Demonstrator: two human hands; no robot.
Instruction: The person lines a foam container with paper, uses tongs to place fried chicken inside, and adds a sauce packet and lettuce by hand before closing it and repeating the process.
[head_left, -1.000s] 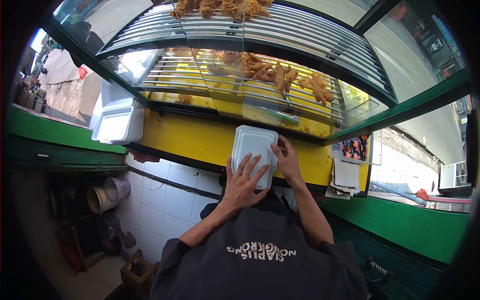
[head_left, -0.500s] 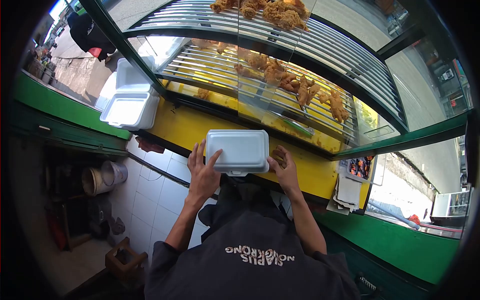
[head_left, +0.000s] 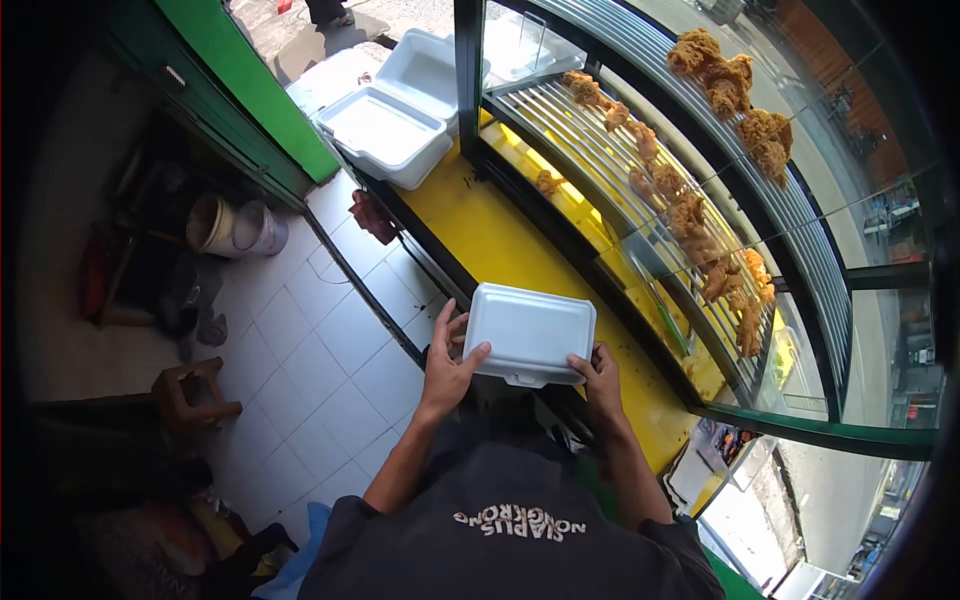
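Observation:
A closed white styrofoam food box is held between my two hands in front of my chest, at the edge of the yellow counter. My left hand grips its left side, the thumb on the lid's lower left corner. At the right side my right hand holds on, thumb on the lid and fingers bent around the edge. What is inside the box is hidden. Farther up the counter, an open styrofoam box tops a stack, its lid tipped back.
A glass display case stands along the counter's far side, with fried chicken on its metal racks. Green-handled tongs lie inside it. On the tiled floor stand a wooden stool and a bucket.
The view has turned left, so the counter and case now run diagonally. My right hand has closed on the box's right side, and my left grips its left edge.

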